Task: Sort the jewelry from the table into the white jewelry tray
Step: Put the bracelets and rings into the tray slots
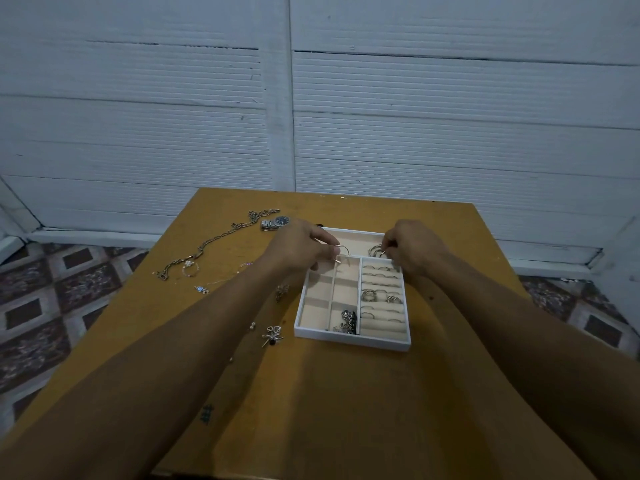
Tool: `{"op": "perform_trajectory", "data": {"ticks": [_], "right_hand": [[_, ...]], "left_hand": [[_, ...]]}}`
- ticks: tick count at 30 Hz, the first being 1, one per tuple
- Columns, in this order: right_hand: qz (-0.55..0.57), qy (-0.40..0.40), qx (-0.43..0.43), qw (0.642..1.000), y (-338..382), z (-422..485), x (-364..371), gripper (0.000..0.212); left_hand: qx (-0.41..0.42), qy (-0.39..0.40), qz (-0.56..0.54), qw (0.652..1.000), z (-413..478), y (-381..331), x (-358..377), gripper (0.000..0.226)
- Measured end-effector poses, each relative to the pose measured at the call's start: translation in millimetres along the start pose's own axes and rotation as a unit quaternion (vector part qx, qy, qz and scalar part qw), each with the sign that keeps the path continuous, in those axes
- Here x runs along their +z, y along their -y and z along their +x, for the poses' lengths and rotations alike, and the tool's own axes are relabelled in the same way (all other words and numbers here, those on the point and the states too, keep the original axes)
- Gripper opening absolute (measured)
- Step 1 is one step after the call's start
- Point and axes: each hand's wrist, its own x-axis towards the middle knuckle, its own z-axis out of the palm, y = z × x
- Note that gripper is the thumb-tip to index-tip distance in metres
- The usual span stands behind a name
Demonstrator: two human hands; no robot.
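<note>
Forearms are being held out toward the tray's far end. A thin hoop, likely light and bendable, is being pinched by the left hand, bangles by the right hand.

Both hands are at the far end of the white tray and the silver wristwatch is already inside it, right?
No. The head view shows the silver dark-dialled wristwatch on the yellow wooden table, off the far left corner of the white compartmented tray. The left hand and right hand are indeed at its far end.
</note>
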Motion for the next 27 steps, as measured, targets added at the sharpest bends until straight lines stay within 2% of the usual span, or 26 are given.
{"op": "perform_trajectory", "data": {"ticks": [8, 18, 23, 27], "right_hand": [[0.046, -0.002, 0.004, 0.999, -3, 0, -2, 0.018], [0.141, -0.066, 0.016, 0.988, -16, -7, -7, 0.015], [0.138, -0.086, 0.029, 0.986, -27, -15, -6, 0.018], [0.132, -0.09, 0.037, 0.986, -39, -25, -8, 0.02]], "left_hand": [[0.008, 0.004, 0.009, 1.0, 12, -3, 8, 0.013], [0.059, 0.025, 0.088, 0.994, 43, -24, 42, 0.018], [0.054, -0.013, 0.111, 0.992, 56, -28, 67, 0.006], [0.048, -0.023, 0.112, 0.992, 61, -28, 80, 0.011]]}}
